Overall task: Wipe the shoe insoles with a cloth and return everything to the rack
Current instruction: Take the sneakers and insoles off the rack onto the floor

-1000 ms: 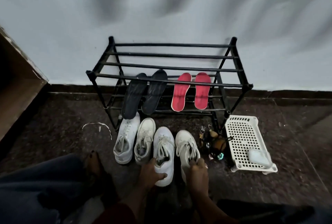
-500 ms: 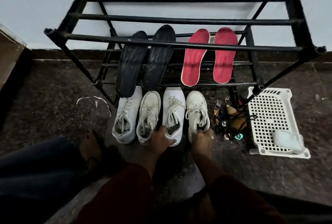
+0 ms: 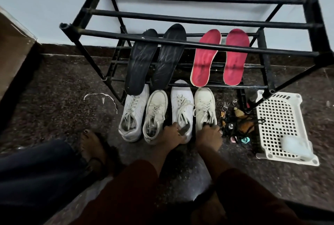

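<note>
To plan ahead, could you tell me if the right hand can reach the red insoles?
Probably, once freed: the right hand grips the rightmost shoe; the red insoles lie uncovered just beyond.

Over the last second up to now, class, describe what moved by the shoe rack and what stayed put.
The left hand and right hand, each gripping a heel throughout, pushed the third shoe and fourth shoe forward to the rack; the third shoe's toe now lies under its lower front bar. The black insoles, red insoles, two left shoes and basket stayed.
</note>
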Available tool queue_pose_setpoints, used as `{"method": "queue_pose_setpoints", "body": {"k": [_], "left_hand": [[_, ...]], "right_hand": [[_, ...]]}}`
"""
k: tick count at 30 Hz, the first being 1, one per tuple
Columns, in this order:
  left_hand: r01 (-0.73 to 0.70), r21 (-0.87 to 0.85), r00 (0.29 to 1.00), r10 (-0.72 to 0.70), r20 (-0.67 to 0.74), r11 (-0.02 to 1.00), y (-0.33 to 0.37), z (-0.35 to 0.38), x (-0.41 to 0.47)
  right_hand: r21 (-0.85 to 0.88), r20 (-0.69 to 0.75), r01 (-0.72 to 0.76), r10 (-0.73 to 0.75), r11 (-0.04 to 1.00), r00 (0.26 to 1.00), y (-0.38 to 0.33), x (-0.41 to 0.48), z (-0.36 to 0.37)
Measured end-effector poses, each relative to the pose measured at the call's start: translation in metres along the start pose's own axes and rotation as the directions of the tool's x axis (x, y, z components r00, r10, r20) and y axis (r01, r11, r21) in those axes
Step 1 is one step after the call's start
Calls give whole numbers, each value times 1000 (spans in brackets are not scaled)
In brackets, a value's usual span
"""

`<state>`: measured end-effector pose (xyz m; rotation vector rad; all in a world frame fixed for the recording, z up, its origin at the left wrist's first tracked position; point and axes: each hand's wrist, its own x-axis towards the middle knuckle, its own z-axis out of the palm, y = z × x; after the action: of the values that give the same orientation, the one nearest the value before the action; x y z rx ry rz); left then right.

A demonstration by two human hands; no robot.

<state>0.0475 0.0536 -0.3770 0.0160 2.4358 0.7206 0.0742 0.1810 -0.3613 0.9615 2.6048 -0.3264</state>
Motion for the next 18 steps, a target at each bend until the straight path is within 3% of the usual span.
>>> {"method": "queue_pose_setpoints", "body": {"k": [2,5,7,9,11,14,18], "left_hand": [[-99,64,970,110,-215,993,2,-26,-7],[-265,17,820,234,-523,964,9,-73,-8],[-309,-8,713,226,-663,951,17,-106,4],[-257,-15,660,164,-734,966,22,-139,23],[-91,-9,702,58,-710,996,21,-168,46],[140,-17,808,-124,-575,990,18,-199,74],[176,-127,890,-213,-403,976,16,-213,100]], "right_hand": [[-34,-134,30,-34,999,990,-14,-2,-10],[76,-402,245,-195,967,895,-50,-1,-31],[160,-541,417,-274,895,795,-77,4,-45],[284,-570,494,-269,822,776,-109,7,-61],[339,-541,510,-280,790,793,-141,9,-77],[337,-395,442,-301,831,868,-183,21,-96],[298,-155,212,-171,931,973,-221,41,-103]]}}
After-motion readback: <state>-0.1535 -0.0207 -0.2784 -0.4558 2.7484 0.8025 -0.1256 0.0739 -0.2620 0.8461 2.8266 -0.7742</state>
